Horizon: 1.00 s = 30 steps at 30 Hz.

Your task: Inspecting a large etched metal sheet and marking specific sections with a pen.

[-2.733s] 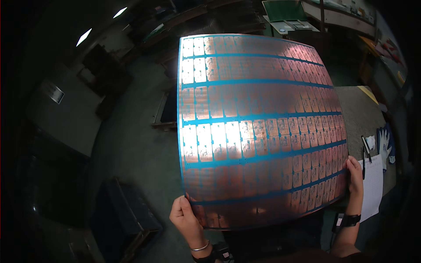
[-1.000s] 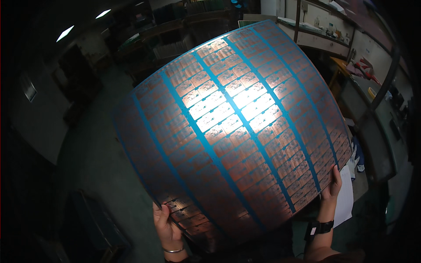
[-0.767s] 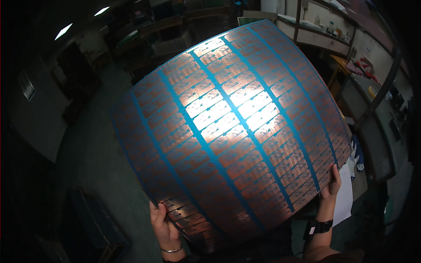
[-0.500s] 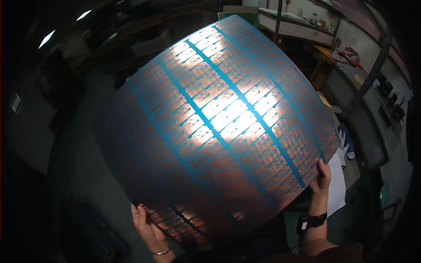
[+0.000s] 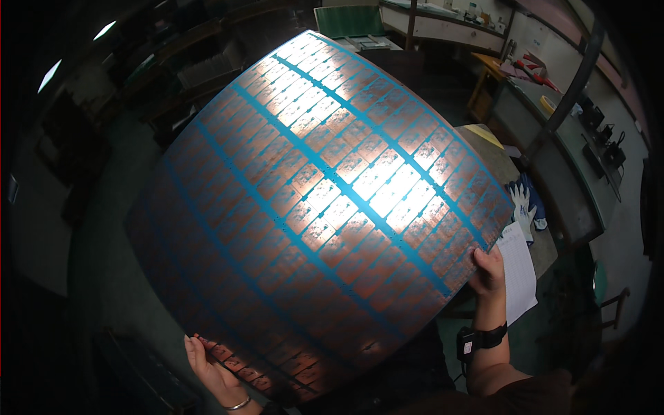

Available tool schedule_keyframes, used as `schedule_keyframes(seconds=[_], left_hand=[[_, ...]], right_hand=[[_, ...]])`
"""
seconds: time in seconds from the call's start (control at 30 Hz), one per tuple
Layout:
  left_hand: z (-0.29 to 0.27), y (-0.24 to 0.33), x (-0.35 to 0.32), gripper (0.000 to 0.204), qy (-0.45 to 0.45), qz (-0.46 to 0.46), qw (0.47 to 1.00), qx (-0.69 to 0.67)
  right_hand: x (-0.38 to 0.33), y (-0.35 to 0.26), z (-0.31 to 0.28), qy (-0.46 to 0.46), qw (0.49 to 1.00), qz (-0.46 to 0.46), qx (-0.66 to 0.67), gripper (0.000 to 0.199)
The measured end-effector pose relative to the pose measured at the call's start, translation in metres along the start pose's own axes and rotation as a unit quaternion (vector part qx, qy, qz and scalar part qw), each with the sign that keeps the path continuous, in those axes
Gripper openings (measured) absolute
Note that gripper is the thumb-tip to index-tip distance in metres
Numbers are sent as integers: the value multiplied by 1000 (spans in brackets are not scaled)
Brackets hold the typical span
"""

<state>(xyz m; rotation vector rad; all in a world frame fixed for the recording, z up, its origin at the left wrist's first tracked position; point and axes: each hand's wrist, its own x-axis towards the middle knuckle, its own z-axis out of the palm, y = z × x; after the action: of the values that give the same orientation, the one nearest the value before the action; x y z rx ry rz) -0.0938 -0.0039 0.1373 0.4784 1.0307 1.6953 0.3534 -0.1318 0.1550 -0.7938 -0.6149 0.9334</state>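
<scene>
A large copper-coloured circuit board panel [image 5: 325,200] with blue strips fills the middle of the head view, tilted so that bright light glares off its surface. My left hand [image 5: 211,366] pinches its lower left edge, with a metal bracelet on that wrist. At the right edge, my right hand [image 5: 488,271] grips the panel, thumb on the face and the other fingers mostly hidden behind it. A black band with a small box sits on my right wrist.
Right of the panel, a table holds white work gloves [image 5: 523,207] and a printed paper sheet [image 5: 517,273]. A long bench [image 5: 560,159] runs along the right wall, with a red-handled tool on it. A green board [image 5: 349,22] stands at the back.
The panel has shifted left and turned slightly, both hands moving left with it. The glare has moved across its face. More of the gloves and paper now shows at the right.
</scene>
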Motion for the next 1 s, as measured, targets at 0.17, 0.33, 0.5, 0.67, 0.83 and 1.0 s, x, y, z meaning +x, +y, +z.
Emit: schedule_keyframes(seconds=[0.17, 0.33, 0.5, 0.67, 0.83, 1.0], left_hand=[[-5, -1, 1, 10, -17, -2, 1000, 2], [-9, -1, 3, 18, -26, -3, 999, 28], [-12, -6, 9, 21, 74, 31, 995, 58], [-29, -4, 19, 21, 51, 30, 994, 88], [-17, -16, 21, 19, 68, 29, 989, 129], [2, -26, 18, 17, 50, 23, 987, 151]], right_hand=[[-1, 3, 1, 8, 1000, 7, 2, 60], [1, 6, 5, -2, 1000, 12, 0, 57], [6, 2, -1, 14, 999, -42, 14, 44], [8, -10, -17, -2, 992, -99, 74, 36], [9, -3, -19, -22, 990, -68, 119, 49], [9, -2, -9, -22, 993, -29, 108, 67]])
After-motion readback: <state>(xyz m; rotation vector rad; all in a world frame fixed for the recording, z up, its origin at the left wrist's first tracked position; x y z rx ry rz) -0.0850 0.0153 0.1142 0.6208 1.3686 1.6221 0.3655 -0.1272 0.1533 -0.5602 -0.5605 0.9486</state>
